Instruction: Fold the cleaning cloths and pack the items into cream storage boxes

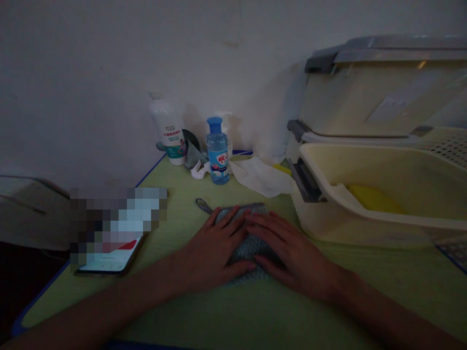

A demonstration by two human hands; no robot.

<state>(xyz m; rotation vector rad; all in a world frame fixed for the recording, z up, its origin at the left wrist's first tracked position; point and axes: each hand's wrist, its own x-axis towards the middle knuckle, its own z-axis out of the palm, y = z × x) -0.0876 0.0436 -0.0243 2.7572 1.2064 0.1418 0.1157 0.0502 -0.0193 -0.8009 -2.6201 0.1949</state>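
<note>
A grey-blue woven cleaning cloth [248, 250] with a dark checked edge and a hanging loop lies on the green table [175, 321]. My left hand [215, 250] rests flat on its left part, fingers stretched out. Over the right part lies my right hand [290, 255], also flat, with its fingertips meeting those of the left. Much of the cloth is hidden under both hands. Just beyond it stands a blue bottle [218, 155] with a blue cap.
A phone [120, 238] with a lit screen lies at the left. Behind are a white bottle [170, 131], a crumpled white sheet [262, 177] and another grey cloth [195, 156]. A cream bin [317, 218] holding something yellow stands right, below a lidded box [365, 97].
</note>
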